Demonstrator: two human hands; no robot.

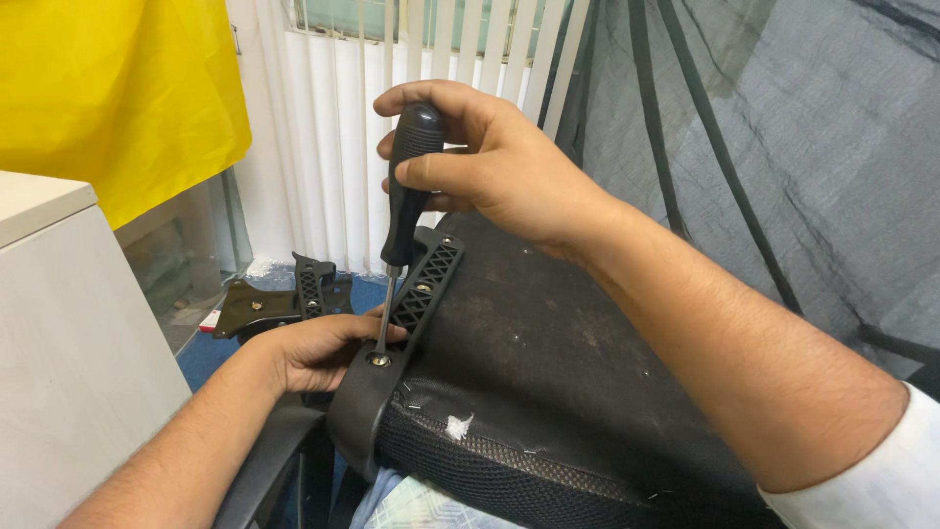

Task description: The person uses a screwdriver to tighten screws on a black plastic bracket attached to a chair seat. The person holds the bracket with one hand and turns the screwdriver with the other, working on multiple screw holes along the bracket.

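At frame centre the right hand [490, 162] grips a black screwdriver [406, 196], tip in a screw [379, 360]; the left hand [318, 348] clasps the armrest bracket [392, 343].

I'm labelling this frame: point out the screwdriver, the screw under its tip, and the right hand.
screwdriver [408, 191]: head view, black handle.
screw [379, 360]: head view, its head.
right hand [490, 162]: head view, back of hand.

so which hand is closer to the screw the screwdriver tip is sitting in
Left. The left hand rests right beside the screw, at the bracket's edge. The right hand is up high, gripping the screwdriver handle.
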